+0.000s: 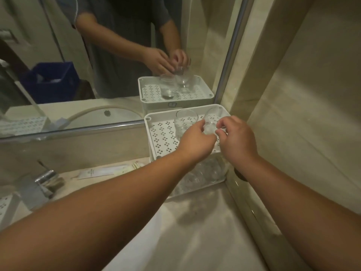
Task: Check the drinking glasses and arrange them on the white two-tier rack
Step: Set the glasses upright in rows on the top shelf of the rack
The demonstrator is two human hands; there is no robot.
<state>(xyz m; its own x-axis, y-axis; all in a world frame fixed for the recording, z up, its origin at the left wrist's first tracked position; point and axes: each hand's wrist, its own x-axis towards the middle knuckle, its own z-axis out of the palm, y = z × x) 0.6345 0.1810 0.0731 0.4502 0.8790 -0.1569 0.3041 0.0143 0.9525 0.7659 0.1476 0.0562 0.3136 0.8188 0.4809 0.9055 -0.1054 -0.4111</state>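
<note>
The pale stone counter (pixel 195 222) carries the white two-tier rack (pixel 156 137) in its far right corner, against the mirror; a flat white sachet (pixel 97 172) lies left of it.

Beige marble counter (pixel 205 227), wall mirror (pixel 78 55) with chrome frame, tiled wall (pixel 312 94) on right, dim warm light.

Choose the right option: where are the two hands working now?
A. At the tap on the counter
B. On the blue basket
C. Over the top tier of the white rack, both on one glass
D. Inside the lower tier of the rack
C: the left hand and the right hand both hold a tilted glass over the top tier of the white rack, beside a second, upright glass.
</note>
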